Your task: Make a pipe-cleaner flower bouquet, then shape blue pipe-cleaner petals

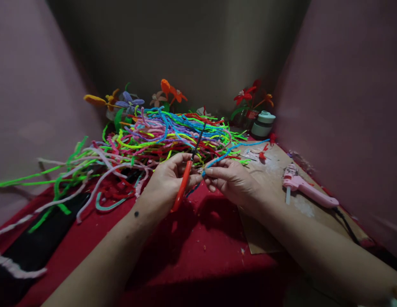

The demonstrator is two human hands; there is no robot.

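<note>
My left hand (168, 181) is closed around long-nose pliers (184, 181) with red handles; their thin dark jaws point up and away over the heap of pipe cleaners. A blue pipe cleaner (228, 152) is pinched between the thumb and fingers of my right hand (233, 181). Its short near end sticks out by my left fingertips, and its long end trails off to the right above the cardboard. The two hands almost meet, low over the red cloth. Whether my left fingertips also grip the blue end, I cannot tell.
A large heap of multicoloured pipe cleaners (172, 132) lies ahead, spilling left. Pipe cleaner flowers (129, 101) stand behind it. On the right, a pink glue gun (308, 192) rests on a cardboard sheet (265, 234), with a lidded jar (262, 124) beyond. Walls close in both sides.
</note>
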